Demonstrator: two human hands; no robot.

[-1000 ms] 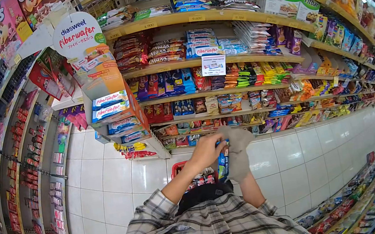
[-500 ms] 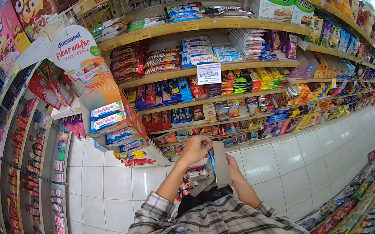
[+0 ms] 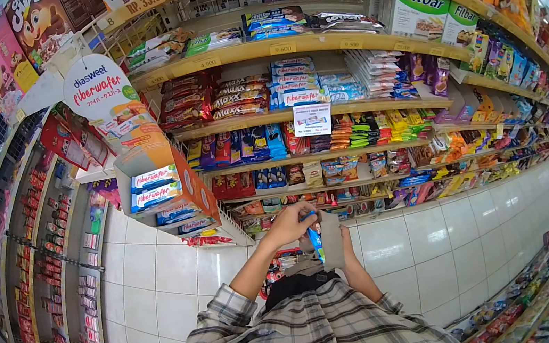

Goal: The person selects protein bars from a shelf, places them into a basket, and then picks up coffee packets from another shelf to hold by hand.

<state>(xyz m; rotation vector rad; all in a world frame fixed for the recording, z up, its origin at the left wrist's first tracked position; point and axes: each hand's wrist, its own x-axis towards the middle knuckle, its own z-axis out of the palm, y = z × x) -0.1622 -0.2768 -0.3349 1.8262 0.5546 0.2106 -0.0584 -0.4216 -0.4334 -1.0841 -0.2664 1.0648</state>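
My left hand (image 3: pixel 288 226) is closed, its fingertips pinched at the top of a narrow blue snack packet (image 3: pixel 315 237). The packet stands upright against a grey-brown cloth pouch or flap (image 3: pixel 331 239) in front of my waist. Behind the right side of that cloth is my right hand (image 3: pixel 347 242), partly hidden, with its fingers gripping the cloth's edge. A black belt or band (image 3: pixel 297 283) crosses my waist just below, over a plaid shirt. Red-and-white packets (image 3: pixel 280 263) show to the left of the cloth; what holds them is hidden.
Snack shelves (image 3: pixel 322 112) rise ahead, filled with bars and wafers. An orange display box of Fiberwafer packs (image 3: pixel 155 196) juts out at left. More stocked shelving (image 3: pixel 43 274) lines the left, and another rack (image 3: pixel 543 288) the lower right. White tiled floor (image 3: pixel 383 244) lies between.
The blue packet shows a wider face than before, and the cloth has shifted slightly right and down. My left hand has moved a little right with them. The view has tilted slightly.
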